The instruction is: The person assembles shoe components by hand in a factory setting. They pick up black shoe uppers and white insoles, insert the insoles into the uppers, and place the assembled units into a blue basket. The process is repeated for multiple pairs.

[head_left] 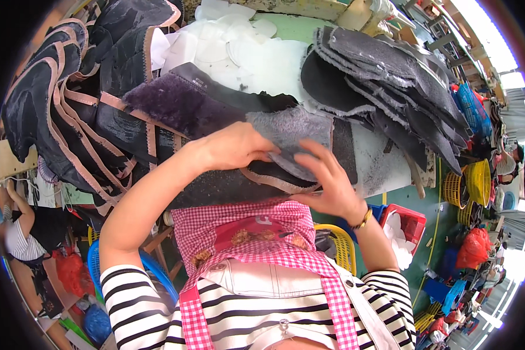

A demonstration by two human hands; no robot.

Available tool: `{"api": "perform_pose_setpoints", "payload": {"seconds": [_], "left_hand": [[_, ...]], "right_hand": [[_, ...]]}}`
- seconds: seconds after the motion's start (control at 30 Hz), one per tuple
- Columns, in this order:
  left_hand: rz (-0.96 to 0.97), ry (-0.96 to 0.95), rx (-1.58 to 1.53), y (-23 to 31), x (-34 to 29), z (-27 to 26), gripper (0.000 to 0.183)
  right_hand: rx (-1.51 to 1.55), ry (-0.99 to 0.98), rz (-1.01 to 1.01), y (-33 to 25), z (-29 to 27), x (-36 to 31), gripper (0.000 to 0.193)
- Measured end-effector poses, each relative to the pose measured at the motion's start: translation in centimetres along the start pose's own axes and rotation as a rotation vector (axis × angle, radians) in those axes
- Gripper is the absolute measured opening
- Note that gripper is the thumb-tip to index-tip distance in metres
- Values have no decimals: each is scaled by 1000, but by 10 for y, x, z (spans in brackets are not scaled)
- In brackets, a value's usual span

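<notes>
Cluttered green worktable holds stacked dark fabric pieces.

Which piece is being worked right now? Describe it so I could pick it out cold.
Start at the white worktable and the stack of dark, tan-edged cut pieces on its left. At the near edge, between the left hand and right hand, lies the grey fleece-lined piece. Unlike its neighbours, its pale fuzzy lining is folded up into view.
</notes>
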State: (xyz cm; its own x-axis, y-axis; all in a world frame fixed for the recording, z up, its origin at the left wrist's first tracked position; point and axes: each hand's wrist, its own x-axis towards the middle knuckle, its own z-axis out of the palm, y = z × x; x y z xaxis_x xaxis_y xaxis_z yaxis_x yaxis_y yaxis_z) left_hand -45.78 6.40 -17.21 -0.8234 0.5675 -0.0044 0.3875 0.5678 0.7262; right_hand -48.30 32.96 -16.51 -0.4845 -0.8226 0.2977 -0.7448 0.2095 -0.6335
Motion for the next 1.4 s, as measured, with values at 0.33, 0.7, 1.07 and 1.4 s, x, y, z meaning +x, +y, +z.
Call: {"api": "perform_pose_setpoints", "payload": {"seconds": [0.33, 0.7, 1.07, 1.4], "left_hand": [[29, -192, 335, 15, -10, 5, 47], [225, 294, 684, 64, -30, 75, 45], [4, 348, 364, 58, -46, 119, 49], [167, 373, 681, 36, -74, 57, 46]], "right_hand": [[68, -37, 79, 16, 4, -20, 40], [44, -73, 191, 29, 5, -5, 15], [88, -107, 162, 2, 15, -11, 83], [-76, -32, 72, -8, 27, -10, 70]]}}
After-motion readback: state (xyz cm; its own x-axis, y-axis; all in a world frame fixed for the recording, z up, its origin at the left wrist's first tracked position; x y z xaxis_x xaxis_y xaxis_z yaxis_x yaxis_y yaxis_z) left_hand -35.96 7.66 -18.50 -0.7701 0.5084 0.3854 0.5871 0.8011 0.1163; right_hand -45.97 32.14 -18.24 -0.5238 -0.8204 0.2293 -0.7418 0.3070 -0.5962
